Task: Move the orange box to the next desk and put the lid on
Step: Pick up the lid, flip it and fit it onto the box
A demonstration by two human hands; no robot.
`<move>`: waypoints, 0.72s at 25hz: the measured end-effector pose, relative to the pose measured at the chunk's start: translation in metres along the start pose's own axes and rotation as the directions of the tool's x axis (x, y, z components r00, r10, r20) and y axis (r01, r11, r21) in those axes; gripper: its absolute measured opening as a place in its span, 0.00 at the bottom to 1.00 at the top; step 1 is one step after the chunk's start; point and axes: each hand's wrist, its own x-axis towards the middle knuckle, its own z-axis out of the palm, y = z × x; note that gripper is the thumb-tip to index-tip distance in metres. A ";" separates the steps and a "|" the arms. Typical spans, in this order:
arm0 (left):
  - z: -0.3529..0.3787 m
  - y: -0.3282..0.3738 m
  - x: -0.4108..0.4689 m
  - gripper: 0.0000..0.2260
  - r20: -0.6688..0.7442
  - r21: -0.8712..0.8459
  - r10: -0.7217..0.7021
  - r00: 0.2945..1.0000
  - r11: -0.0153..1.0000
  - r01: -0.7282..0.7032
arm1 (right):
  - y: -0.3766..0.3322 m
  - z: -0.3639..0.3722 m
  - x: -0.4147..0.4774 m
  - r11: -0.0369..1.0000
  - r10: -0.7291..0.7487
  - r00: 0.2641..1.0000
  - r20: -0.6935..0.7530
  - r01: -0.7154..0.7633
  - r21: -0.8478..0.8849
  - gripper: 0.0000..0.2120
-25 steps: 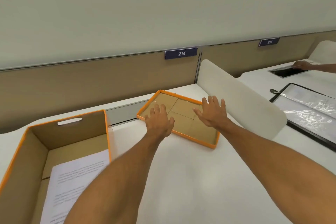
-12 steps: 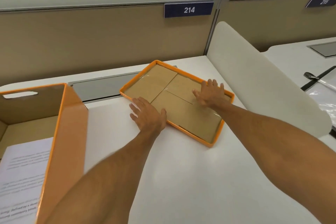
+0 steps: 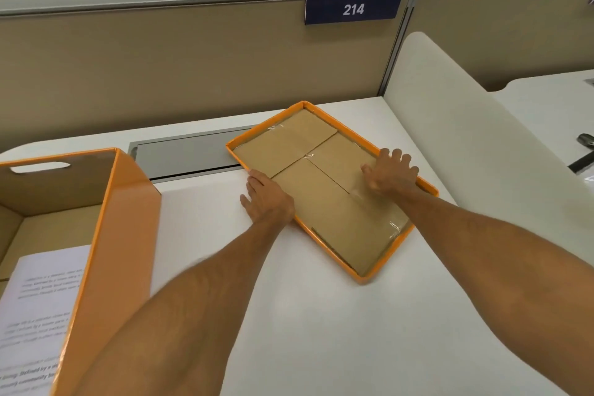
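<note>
The orange lid point(image 3: 395, 252) lies upside down on the white desk point(image 3: 321, 331), its brown cardboard inside facing up. My left hand point(image 3: 268, 199) lies palm down across the lid's near-left rim, fingers stretched along the outside edge and thumb hidden. My right hand point(image 3: 390, 172) is at the lid's right rim, thumb inside on the cardboard and fingers curled over the orange edge. The open orange box point(image 3: 119, 267) stands at the left with a printed sheet point(image 3: 38, 305) inside.
A grey cable hatch point(image 3: 189, 154) is set into the desk behind the lid. A white curved divider point(image 3: 475, 145) stands right of the lid, with another desk beyond it. A beige partition with a "214" sign point(image 3: 353, 9) closes off the back.
My head has come closer and lower over the lid. My left hand has slid onto the lid's left rim, and my right hand has moved out to the right rim and curled over it.
</note>
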 end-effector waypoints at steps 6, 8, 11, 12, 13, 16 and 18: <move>-0.014 -0.008 0.015 0.33 0.040 -0.352 -0.066 0.997 0.933 0.076 | 0.010 0.001 -0.011 0.968 0.110 0.993 0.045 -0.117 0.223 0.21; -0.012 -0.005 0.009 0.26 0.016 -0.329 -0.085 0.996 0.940 0.086 | 0.009 -0.007 -0.008 0.953 0.073 0.993 0.094 -0.098 0.286 0.17; -0.014 -0.003 0.001 0.23 0.035 -0.305 -0.049 0.998 0.950 0.057 | 0.007 -0.014 -0.012 0.924 0.145 0.984 0.102 -0.172 0.343 0.11; -0.017 -0.003 0.001 0.23 0.049 -0.334 -0.037 0.998 0.941 0.051 | 0.008 -0.016 -0.016 0.908 0.185 0.977 0.101 -0.210 0.362 0.12; -0.022 -0.002 0.001 0.22 0.065 -0.381 -0.019 0.998 0.924 0.043 | 0.009 -0.019 -0.020 0.893 0.217 0.972 0.094 -0.236 0.383 0.13; -0.047 -0.004 0.000 0.25 0.127 -0.598 0.074 0.989 0.801 0.017 | 0.014 -0.032 -0.032 0.877 0.211 0.977 0.016 -0.197 0.439 0.15; -0.069 -0.006 -0.005 0.29 0.143 -0.699 0.158 0.977 0.715 -0.013 | 0.012 -0.048 -0.037 0.862 0.176 0.983 -0.050 -0.129 0.491 0.14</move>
